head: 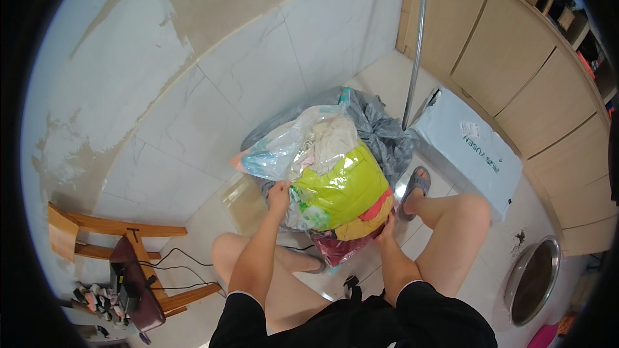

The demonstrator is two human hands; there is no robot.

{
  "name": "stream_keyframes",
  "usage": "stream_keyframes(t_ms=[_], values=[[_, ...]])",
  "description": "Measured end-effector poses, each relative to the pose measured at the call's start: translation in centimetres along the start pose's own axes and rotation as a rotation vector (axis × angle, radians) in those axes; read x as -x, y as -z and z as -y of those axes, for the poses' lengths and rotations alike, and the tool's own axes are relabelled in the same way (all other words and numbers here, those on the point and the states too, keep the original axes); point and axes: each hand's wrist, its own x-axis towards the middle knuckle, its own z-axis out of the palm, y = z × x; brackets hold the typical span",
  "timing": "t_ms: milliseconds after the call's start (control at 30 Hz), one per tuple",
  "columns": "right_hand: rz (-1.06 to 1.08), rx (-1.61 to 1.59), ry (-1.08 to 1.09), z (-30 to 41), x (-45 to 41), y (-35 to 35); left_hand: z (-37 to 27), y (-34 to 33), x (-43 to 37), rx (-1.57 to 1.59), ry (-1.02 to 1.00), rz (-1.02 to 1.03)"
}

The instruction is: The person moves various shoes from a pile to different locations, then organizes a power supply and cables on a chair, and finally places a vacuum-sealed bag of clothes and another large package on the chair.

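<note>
A clear plastic bag (pixel 319 232) packed with folded clothes stands between my knees. Yellow-green cloth (pixel 338 188) fills its middle, with cream-coloured cloth (pixel 329 142) above it. Mustard cloth (pixel 367 224), a strip of red and some dark red cloth (pixel 341 249) show lower down. My left hand (pixel 279 196) pinches the plastic at the bag's left side. Against the lower right side, my right hand (pixel 386 230) holds the bag, its fingertips partly hidden. The bag's loose printed top (pixel 275 154) spreads toward the upper left. A grey plastic bag (pixel 379 118) lies behind and under it.
Right of the bags lies a pale wrapped box (pixel 466 142) bearing writing, near wooden cabinets (pixel 503 53). A metal pole (pixel 417 48) rises behind. A metal basin (pixel 534 280) is at far right. At left are a wooden chair (pixel 130 227), black cables (pixel 174 268) and a translucent container (pixel 246 203).
</note>
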Motion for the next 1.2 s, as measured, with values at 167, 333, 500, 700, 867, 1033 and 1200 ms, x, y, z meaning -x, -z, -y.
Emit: stream_keyframes(t_ms=[167,333,500,700,867,1033,1200], values=[[0.02,0.056,0.236,2.7,-0.1,-0.7,-5.5,-1.1,3.2,0.067,-0.368,-0.075],[-0.368,0.188,0.182,3.6,2.1,-5.8,-9.1,2.5,5.3,0.075,-0.34,-0.157],[-0.196,0.479,0.344,3.6,3.4,-10.4,-7.6,8.2,9.1,0.29,-0.302,-0.389],[0.062,0.947,0.679,6.5,7.9,-16.7,-10.5,13.0,17.4,0.238,-0.264,-0.617],[0.203,1.141,0.835,0.2,12.9,-22.7,-10.6,19.5,26.6,0.606,-0.23,-0.867],[0.597,0.869,0.565,-11.2,20.3,-30.0,-9.1,27.9,34.4,0.747,-0.249,-1.266],[0.82,0.884,0.492,-25.3,26.5,-38.8,-6.9,38.4,38.0,0.896,-0.48,-1.484]])
